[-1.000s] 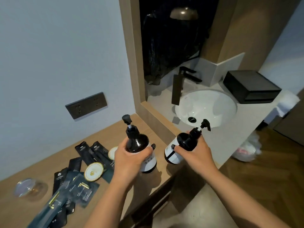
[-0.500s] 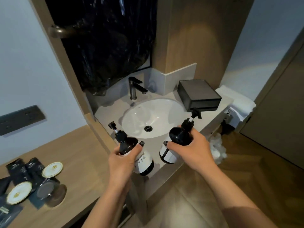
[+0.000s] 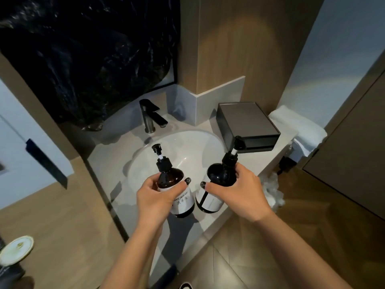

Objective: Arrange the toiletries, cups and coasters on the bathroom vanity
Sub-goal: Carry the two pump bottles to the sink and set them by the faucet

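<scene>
My left hand (image 3: 155,200) grips a dark pump bottle with a white label, the liquid soap bottle (image 3: 174,180). My right hand (image 3: 239,191) grips a second dark pump bottle (image 3: 216,185), tilted with its pump toward the black box. Both bottles hang side by side over the front rim of the white sink (image 3: 187,149) set in the grey vanity top (image 3: 116,192). A round white coaster (image 3: 17,248) lies on the wooden counter at the far left edge.
A black faucet (image 3: 151,115) stands behind the basin. A black box (image 3: 246,124) sits on the vanity's right side, with folded white towels (image 3: 300,130) beyond it. Black plastic covers the mirror. A wooden counter (image 3: 58,222) adjoins on the left, lower down.
Both hands carried the bottles from above the wooden counter rightward to the sink's front rim. The view swung right, so the sachets and coasters have mostly left the frame.
</scene>
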